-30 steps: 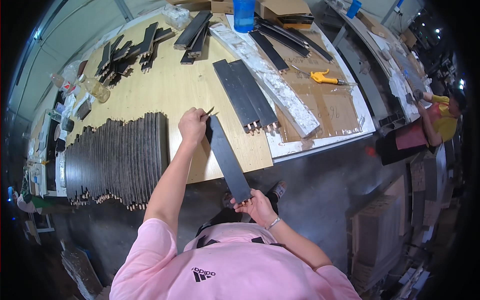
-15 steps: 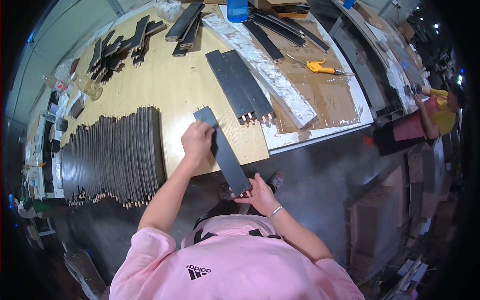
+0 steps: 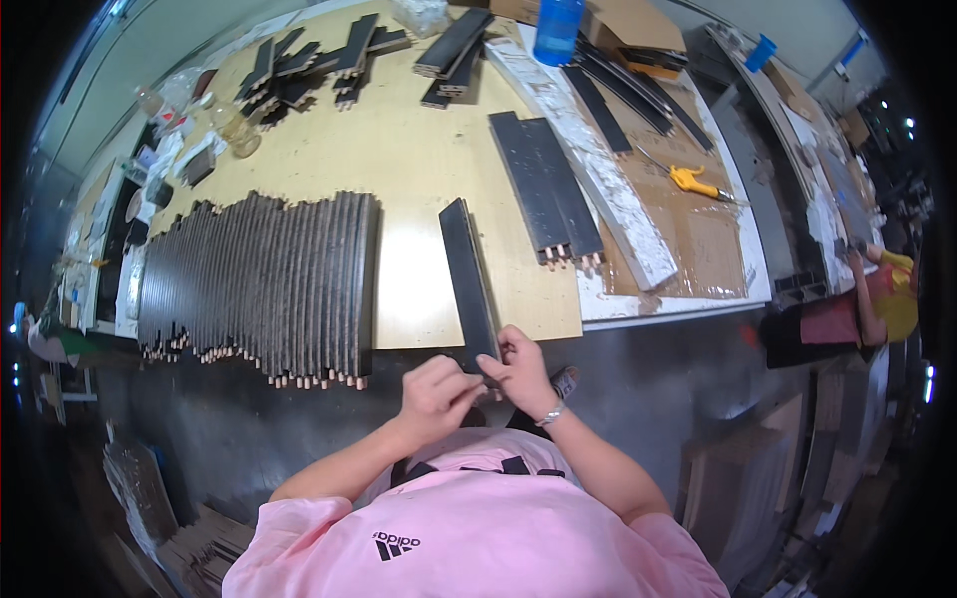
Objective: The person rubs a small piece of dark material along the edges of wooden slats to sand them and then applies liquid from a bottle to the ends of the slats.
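A black wooden board [image 3: 462,274] points away from me, its far end over the pale table and its near end off the front edge. It is tipped partly onto its side, so a long narrow edge shows. My right hand [image 3: 524,377] grips the near end, thumb on the face. At that same end my left hand [image 3: 431,401] is closed in a pinch beside the dowel pegs; whatever is between its fingertips is too small to make out. To the left stands a long row of black boards [image 3: 261,284] on edge, with light wooden pegs sticking out toward me.
Two pegged boards [image 3: 543,184] lie right of centre, beside a white foam strip [image 3: 608,189]. A yellow air blow gun [image 3: 695,182] rests on cardboard [image 3: 688,234]. Loose boards [image 3: 354,55], a blue container [image 3: 557,32] and a bottle [image 3: 234,130] are farther back. Another person [image 3: 877,304] is at right.
My left hand has left the board's upper part and come down to its near end beside my right hand. The board has turned partly onto its side. The view has swung left.
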### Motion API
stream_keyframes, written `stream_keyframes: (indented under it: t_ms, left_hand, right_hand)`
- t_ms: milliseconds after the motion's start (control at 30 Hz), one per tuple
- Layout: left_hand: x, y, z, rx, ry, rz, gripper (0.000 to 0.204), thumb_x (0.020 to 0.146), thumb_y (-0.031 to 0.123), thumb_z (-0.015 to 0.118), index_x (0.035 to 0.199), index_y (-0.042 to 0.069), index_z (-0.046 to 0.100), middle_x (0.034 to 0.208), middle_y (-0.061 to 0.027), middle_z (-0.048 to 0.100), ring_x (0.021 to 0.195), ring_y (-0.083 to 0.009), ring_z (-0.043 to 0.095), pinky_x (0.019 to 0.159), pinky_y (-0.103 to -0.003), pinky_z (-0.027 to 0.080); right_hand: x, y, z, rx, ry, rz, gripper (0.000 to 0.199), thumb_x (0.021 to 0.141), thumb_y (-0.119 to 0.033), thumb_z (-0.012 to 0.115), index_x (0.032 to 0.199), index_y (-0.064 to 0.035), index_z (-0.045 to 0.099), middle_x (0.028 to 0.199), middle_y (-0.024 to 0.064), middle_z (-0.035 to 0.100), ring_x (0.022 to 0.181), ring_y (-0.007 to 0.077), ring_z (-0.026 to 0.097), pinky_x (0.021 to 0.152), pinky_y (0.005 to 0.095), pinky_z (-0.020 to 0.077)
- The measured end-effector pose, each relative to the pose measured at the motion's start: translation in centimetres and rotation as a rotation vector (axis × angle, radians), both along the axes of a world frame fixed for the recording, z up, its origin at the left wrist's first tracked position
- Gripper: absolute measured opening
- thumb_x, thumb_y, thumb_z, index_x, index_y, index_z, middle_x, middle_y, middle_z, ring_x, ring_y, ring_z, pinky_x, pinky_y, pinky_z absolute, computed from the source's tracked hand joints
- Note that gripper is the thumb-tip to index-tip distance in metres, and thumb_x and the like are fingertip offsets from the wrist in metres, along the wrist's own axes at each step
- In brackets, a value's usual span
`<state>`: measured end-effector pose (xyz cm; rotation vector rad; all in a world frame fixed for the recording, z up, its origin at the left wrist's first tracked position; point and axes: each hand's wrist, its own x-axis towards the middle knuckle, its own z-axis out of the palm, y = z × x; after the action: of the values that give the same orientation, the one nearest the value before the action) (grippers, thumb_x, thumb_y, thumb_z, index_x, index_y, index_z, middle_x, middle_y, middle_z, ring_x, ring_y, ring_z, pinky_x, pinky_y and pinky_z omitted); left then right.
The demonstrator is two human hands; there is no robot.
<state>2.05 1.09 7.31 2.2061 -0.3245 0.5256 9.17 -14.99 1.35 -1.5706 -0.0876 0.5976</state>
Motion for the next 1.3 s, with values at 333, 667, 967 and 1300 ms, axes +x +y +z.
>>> stream_keyframes:
  t_ms: [333, 667, 967, 1300]
  left_hand:
    - [-0.7, 3.3, 2.7, -0.167, -0.104, 0.303, 0.013, 0.072, -0.002, 0.079, 0.082, -0.001, 0.070, 0.068, -0.0096, 0.059, 0.058, -0.0199, 0.056, 0.052, -0.030, 0.041]
    - [-0.5, 3.1, 1.4, -0.197, 0.017, 0.334, 0.010, 0.073, -0.002, 0.078, 0.081, -0.001, 0.072, 0.067, -0.0089, 0.059, 0.058, -0.0193, 0.057, 0.052, -0.030, 0.041]
    - [2.4, 1.7, 1.2, -0.173, 0.030, 0.226, 0.008, 0.074, -0.003, 0.077, 0.080, -0.001, 0.071, 0.066, -0.0082, 0.058, 0.057, -0.0183, 0.056, 0.052, -0.030, 0.041]
    - [4.6, -1.1, 1.7, -0.190, 0.048, 0.126, 0.009, 0.075, -0.003, 0.077, 0.081, -0.001, 0.071, 0.066, -0.0082, 0.058, 0.056, -0.0184, 0.056, 0.051, -0.030, 0.042]
  right_hand:
    - [-1.1, 11.2, -1.4, -0.078, -0.819, 0.484, 0.018, 0.080, -0.015, 0.066, 0.089, -0.0030, 0.055, 0.086, 0.0124, 0.058, 0.082, 0.0297, 0.059, 0.069, 0.0394, 0.0501]
    - [13.4, 3.3, 2.4, -1.027, -1.058, -0.271, 0.050, 0.077, -0.026, 0.080, 0.116, -0.0045, 0.060, 0.118, 0.0130, 0.056, 0.112, 0.0334, 0.051, 0.091, 0.0446, 0.0433]
    - [11.7, 0.0, -1.6, -1.104, -1.073, -0.166, 0.036, 0.075, -0.017, 0.077, 0.107, -0.0068, 0.065, 0.107, 0.0126, 0.054, 0.104, 0.0321, 0.052, 0.087, 0.0447, 0.0423]
    - [12.4, 0.9, -0.2, -1.200, -1.066, -0.197, 0.047, 0.075, -0.038, 0.079, 0.105, -0.0050, 0.064, 0.099, 0.0100, 0.053, 0.095, 0.0287, 0.052, 0.081, 0.0414, 0.0415]
